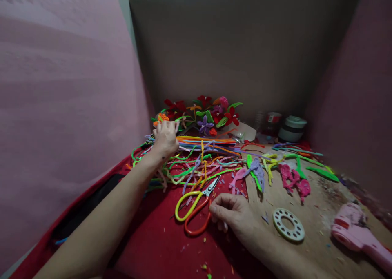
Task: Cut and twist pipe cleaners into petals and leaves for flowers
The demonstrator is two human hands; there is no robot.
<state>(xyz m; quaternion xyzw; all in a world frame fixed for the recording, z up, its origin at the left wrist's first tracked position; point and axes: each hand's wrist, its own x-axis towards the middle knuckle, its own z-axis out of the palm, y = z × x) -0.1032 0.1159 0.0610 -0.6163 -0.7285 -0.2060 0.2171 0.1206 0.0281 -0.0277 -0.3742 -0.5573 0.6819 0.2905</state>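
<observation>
My left hand (165, 137) reaches far forward into a heap of coloured pipe cleaners (202, 160), fingers curled on the strands near a straight bundle (208, 141). My right hand (230, 212) rests low on the red cloth (159, 242), fingers loosely curled, touching the red handle of a pair of scissors (196, 205) with one yellow and one red loop. What, if anything, its fingertips pinch is hidden.
Finished pipe-cleaner flowers (202, 114) stand at the back corner. A wooden board (306, 213) bears green, purple and pink twisted pieces, a white holed ring (288, 224) and a pink tool (358, 234). Jars (292, 128) stand at the back right. Pink walls close in on both sides.
</observation>
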